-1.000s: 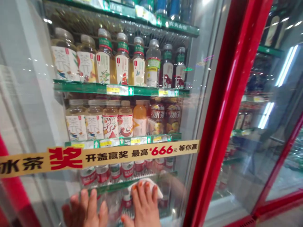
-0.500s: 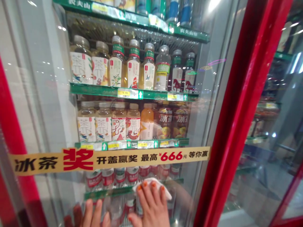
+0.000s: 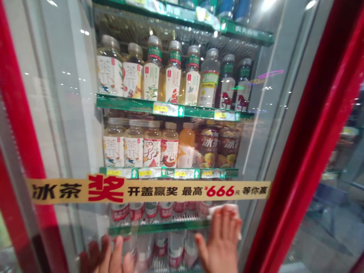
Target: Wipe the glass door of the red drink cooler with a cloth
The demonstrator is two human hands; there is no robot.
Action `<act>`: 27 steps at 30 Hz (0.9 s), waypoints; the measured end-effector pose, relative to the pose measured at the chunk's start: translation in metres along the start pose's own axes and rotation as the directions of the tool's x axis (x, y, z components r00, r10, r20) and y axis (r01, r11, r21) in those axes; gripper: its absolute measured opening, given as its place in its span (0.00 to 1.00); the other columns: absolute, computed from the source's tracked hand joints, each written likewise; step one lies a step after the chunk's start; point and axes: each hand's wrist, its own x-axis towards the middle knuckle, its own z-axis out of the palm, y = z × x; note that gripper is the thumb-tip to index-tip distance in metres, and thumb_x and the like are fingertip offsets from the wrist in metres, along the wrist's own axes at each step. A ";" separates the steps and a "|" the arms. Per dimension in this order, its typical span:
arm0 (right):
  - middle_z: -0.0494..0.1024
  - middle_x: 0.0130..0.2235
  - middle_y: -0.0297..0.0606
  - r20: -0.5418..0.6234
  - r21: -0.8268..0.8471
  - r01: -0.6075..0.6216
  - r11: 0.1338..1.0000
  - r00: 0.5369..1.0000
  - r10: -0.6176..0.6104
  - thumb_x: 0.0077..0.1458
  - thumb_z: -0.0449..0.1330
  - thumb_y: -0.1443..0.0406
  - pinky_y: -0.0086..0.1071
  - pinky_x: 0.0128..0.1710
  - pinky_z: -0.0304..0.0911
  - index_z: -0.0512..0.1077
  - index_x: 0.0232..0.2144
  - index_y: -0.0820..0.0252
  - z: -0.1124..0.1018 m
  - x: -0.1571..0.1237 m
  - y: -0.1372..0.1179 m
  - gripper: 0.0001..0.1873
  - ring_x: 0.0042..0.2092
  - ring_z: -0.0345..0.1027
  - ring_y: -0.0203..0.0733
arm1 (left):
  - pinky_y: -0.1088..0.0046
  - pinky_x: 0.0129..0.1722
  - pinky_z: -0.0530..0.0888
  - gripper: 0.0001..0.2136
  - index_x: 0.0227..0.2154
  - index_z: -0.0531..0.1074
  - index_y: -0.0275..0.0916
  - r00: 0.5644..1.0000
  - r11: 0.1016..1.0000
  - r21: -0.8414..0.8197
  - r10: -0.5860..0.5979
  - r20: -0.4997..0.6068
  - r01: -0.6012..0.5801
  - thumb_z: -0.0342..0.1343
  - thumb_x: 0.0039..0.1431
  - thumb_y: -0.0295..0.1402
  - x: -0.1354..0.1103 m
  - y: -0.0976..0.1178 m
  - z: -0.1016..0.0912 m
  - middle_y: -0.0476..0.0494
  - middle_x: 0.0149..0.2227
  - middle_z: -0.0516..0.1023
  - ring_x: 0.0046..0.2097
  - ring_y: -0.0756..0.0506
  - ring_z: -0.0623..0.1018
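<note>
My right hand (image 3: 222,242) lies flat on the glass door (image 3: 71,125) of a drinks fridge, its fingers pressing a white cloth (image 3: 231,209) against the glass just under a yellow banner sticker (image 3: 148,189). My left hand (image 3: 109,258) rests flat on the same glass at the lower left, fingers stretched out and holding nothing. Behind the glass, tea bottles (image 3: 153,76) stand in rows on green shelves (image 3: 170,109), with water bottles (image 3: 136,212) on the shelf below the banner.
The door's red frame (image 3: 309,151) runs diagonally on the right, and a second red edge (image 3: 19,113) stands at the left. Another glass-fronted fridge (image 3: 344,159) lies beyond the red frame. Price tags (image 3: 167,109) line the shelf edges.
My right hand and the cloth have slid to the right along the glass, towards the red frame. The view has shifted right too. My left hand stays low on the glass.
</note>
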 end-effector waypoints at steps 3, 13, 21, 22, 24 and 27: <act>0.26 0.82 0.54 -0.029 0.072 -0.400 0.914 0.915 0.403 0.76 0.37 0.51 0.83 0.73 0.36 0.28 0.80 0.63 -0.002 0.023 0.039 0.42 0.82 0.20 0.68 | 0.52 0.82 0.48 0.39 0.78 0.53 0.39 1.000 1.000 0.016 -0.011 -0.028 0.011 0.56 0.66 0.25 0.019 0.018 -0.005 0.35 0.81 0.50 0.82 0.39 0.51; 0.34 0.83 0.42 -0.039 0.049 0.137 0.989 0.990 -0.135 0.75 0.44 0.48 0.58 0.81 0.28 0.37 0.81 0.63 0.008 -0.005 -0.033 0.44 0.83 0.25 0.54 | 0.56 0.81 0.46 0.40 0.79 0.50 0.37 1.000 0.999 0.022 0.023 0.021 -0.023 0.56 0.66 0.23 0.035 0.021 -0.016 0.37 0.82 0.46 0.83 0.39 0.48; 0.30 0.82 0.47 -0.054 0.127 -0.123 0.984 0.990 0.130 0.75 0.42 0.48 0.69 0.79 0.27 0.33 0.81 0.63 0.001 0.058 -0.060 0.45 0.83 0.20 0.58 | 0.57 0.81 0.47 0.39 0.79 0.50 0.39 1.000 0.999 0.029 -0.020 0.010 0.020 0.54 0.67 0.26 0.030 0.023 -0.013 0.39 0.82 0.47 0.82 0.39 0.48; 0.33 0.82 0.40 -0.028 0.133 0.050 0.990 0.999 -0.047 0.74 0.44 0.45 0.60 0.81 0.24 0.35 0.81 0.61 0.002 0.058 -0.086 0.46 0.83 0.22 0.54 | 0.56 0.81 0.47 0.38 0.79 0.50 0.40 1.000 1.000 0.024 -0.019 0.014 0.019 0.53 0.68 0.26 0.028 0.022 -0.012 0.39 0.82 0.47 0.82 0.39 0.48; 0.43 0.81 0.27 -0.002 0.139 0.290 0.947 0.956 -0.292 0.72 0.46 0.39 0.49 0.82 0.22 0.43 0.81 0.52 0.003 0.051 -0.114 0.46 0.83 0.24 0.47 | 0.55 0.81 0.46 0.38 0.79 0.50 0.39 1.000 1.000 0.016 -0.015 0.022 0.014 0.51 0.68 0.26 0.026 0.020 -0.011 0.39 0.82 0.46 0.82 0.40 0.48; 0.43 0.82 0.31 0.042 0.110 0.227 0.968 0.972 -0.233 0.73 0.45 0.40 0.54 0.82 0.24 0.40 0.81 0.52 -0.001 0.039 -0.082 0.46 0.83 0.25 0.49 | 0.53 0.81 0.46 0.39 0.79 0.50 0.41 0.999 0.999 0.022 -0.030 0.020 0.030 0.54 0.66 0.25 0.025 0.022 -0.010 0.41 0.82 0.46 0.83 0.38 0.47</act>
